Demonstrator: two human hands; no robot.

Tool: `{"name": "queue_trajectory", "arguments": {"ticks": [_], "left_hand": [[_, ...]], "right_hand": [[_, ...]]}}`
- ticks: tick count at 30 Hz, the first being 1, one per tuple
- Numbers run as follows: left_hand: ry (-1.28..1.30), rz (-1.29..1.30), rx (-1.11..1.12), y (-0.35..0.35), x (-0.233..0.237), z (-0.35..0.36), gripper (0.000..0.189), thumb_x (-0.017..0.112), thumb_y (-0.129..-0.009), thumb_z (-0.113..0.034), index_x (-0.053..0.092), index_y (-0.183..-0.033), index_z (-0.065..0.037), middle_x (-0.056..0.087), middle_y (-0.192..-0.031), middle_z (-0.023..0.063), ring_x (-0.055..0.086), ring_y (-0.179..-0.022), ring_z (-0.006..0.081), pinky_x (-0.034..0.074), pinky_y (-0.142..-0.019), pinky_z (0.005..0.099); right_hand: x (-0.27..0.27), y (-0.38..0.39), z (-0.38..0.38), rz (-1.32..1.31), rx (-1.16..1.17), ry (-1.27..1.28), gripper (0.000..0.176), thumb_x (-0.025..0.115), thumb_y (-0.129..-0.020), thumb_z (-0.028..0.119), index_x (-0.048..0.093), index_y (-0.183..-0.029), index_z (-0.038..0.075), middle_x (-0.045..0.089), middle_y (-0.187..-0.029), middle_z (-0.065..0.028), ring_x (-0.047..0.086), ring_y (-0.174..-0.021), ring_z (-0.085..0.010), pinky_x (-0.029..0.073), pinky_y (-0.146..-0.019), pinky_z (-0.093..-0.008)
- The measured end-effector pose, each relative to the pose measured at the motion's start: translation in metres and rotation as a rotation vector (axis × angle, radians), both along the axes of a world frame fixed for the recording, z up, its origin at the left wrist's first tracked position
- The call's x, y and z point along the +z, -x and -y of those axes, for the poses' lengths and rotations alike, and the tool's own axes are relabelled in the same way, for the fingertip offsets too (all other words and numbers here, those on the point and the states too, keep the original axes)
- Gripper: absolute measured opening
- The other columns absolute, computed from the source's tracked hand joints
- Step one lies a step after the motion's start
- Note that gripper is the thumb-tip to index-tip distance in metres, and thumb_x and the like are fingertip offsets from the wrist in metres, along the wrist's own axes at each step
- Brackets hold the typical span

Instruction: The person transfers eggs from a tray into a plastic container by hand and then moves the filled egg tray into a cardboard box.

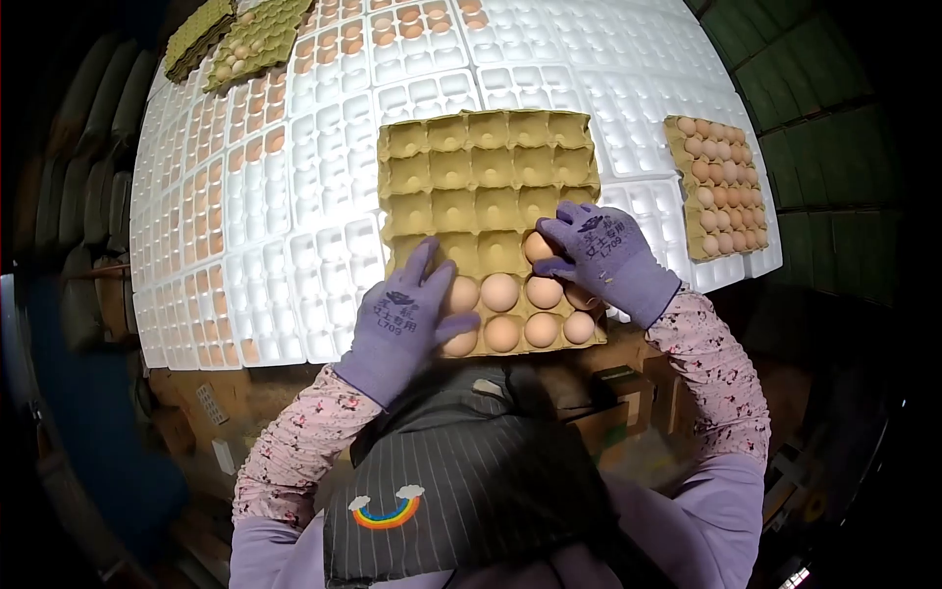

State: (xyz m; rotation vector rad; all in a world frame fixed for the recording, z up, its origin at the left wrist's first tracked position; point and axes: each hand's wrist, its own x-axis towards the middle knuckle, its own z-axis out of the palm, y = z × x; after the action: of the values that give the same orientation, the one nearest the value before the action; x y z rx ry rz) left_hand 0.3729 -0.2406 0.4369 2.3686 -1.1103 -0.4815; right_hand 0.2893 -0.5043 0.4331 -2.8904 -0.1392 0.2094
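A tan cardboard egg tray (488, 167) lies on white foam trays in front of me. Its near two rows hold several brown eggs (499, 292); the far rows are bare. My left hand (407, 319), in a purple glove, rests on the tray's near left corner with its fingers curled over an egg (461, 294). My right hand (603, 255), also gloved in purple, is at the tray's right side, its fingers closed around an egg (538, 246) that sits over a cup in the third row.
White foam egg trays (324, 187) cover the whole surface, many on the left holding eggs. A filled cardboard tray (719, 187) lies at the right edge. Stacked cardboard trays (235, 34) sit at the far left. Cardboard boxes (613, 402) are below the near edge.
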Motion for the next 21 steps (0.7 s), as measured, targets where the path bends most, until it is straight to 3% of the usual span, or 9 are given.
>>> {"name": "queue_trajectory", "arguments": {"ticks": [2,4,5,6,12,15,18,20,21], "left_hand": [[-0.105,0.217,-0.065,0.002,-0.005,0.000,0.051,0.074,-0.082,-0.040,0.060,-0.119,-0.007,0.049,-0.137,0.0141,0.064,-0.086,0.0239,0.054,-0.075,0.0351],[0.035,0.249,-0.053,0.003,0.001,0.005,0.059,0.073,-0.079,-0.045,0.059,-0.122,-0.008,0.048,-0.141,0.0126,0.063,-0.088,0.0238,0.052,-0.075,0.0357],[0.044,0.242,-0.055,0.006,0.005,0.012,0.059,0.073,-0.079,-0.045,0.059,-0.122,-0.008,0.048,-0.141,0.0126,0.063,-0.088,0.0238,0.052,-0.075,0.0357],[-0.008,0.291,-0.128,0.010,0.011,0.022,0.060,0.074,-0.077,-0.044,0.059,-0.123,-0.009,0.048,-0.141,0.0119,0.063,-0.089,0.0242,0.052,-0.076,0.0361],[-0.283,0.490,-0.325,0.012,0.015,0.054,0.051,0.074,-0.079,-0.040,0.062,-0.119,-0.010,0.052,-0.138,0.0095,0.063,-0.094,0.0246,0.052,-0.079,0.0368],[-0.061,-0.501,0.069,-0.002,0.049,0.056,0.032,0.061,-0.092,-0.019,0.061,-0.122,-0.006,0.060,-0.124,0.0139,0.059,-0.115,0.0289,0.050,-0.095,0.0356],[0.314,-0.604,-0.140,-0.007,0.038,0.063,0.034,0.062,-0.090,-0.015,0.061,-0.123,-0.007,0.058,-0.127,0.0140,0.060,-0.115,0.0272,0.050,-0.094,0.0348],[0.198,-0.426,-0.169,0.015,0.037,0.078,0.034,0.065,-0.086,-0.018,0.064,-0.119,-0.009,0.053,-0.132,0.0121,0.058,-0.112,0.0290,0.051,-0.090,0.0373],[-0.035,0.034,-0.240,0.028,0.026,0.086,0.035,0.066,-0.084,-0.021,0.065,-0.118,-0.011,0.051,-0.133,0.0107,0.057,-0.108,0.0291,0.051,-0.086,0.0379]], "right_hand": [[0.017,0.000,0.008,-0.140,-0.062,-0.037,0.042,0.067,-0.085,0.038,0.059,-0.115,0.010,0.061,-0.101,-0.0071,0.065,-0.089,-0.0243,0.052,-0.073,-0.0369],[0.025,0.014,0.028,-0.252,-0.581,-1.098,0.045,0.067,-0.087,0.024,0.055,-0.128,0.007,0.062,-0.111,-0.0066,0.065,-0.092,-0.0173,0.054,-0.072,-0.0309],[0.035,0.024,0.032,-0.234,-0.586,-1.521,0.047,0.067,-0.086,0.015,0.056,-0.131,0.005,0.059,-0.122,-0.0089,0.063,-0.094,-0.0136,0.054,-0.072,-0.0280],[0.041,0.034,0.030,-0.189,-0.598,-1.581,0.039,0.068,-0.085,0.017,0.061,-0.122,0.005,0.055,-0.128,-0.0102,0.063,-0.098,-0.0136,0.054,-0.076,-0.0288],[0.003,0.064,0.009,-0.024,-0.051,0.038,0.049,0.078,-0.073,0.037,0.062,-0.114,0.014,0.046,-0.144,-0.0105,0.057,-0.105,-0.0306,0.052,-0.083,-0.0411],[-0.008,0.073,0.015,0.097,-0.041,0.008,0.053,0.077,-0.072,0.039,0.060,-0.116,0.014,0.045,-0.145,-0.0106,0.055,-0.106,-0.0311,0.052,-0.082,-0.0408],[-0.022,0.087,0.016,0.157,-0.248,-0.252,0.047,0.073,-0.081,0.037,0.061,-0.120,0.013,0.050,-0.139,-0.0125,0.058,-0.106,-0.0300,0.052,-0.083,-0.0393],[-0.019,0.093,0.019,0.207,-0.426,-0.486,0.042,0.068,-0.088,0.037,0.061,-0.121,0.011,0.056,-0.133,-0.0132,0.060,-0.104,-0.0281,0.052,-0.082,-0.0376],[-0.016,0.095,0.018,0.146,-0.660,-1.001,0.043,0.057,-0.095,0.041,0.060,-0.122,0.008,0.061,-0.122,-0.0130,0.063,-0.099,-0.0247,0.053,-0.081,-0.0354]]}}
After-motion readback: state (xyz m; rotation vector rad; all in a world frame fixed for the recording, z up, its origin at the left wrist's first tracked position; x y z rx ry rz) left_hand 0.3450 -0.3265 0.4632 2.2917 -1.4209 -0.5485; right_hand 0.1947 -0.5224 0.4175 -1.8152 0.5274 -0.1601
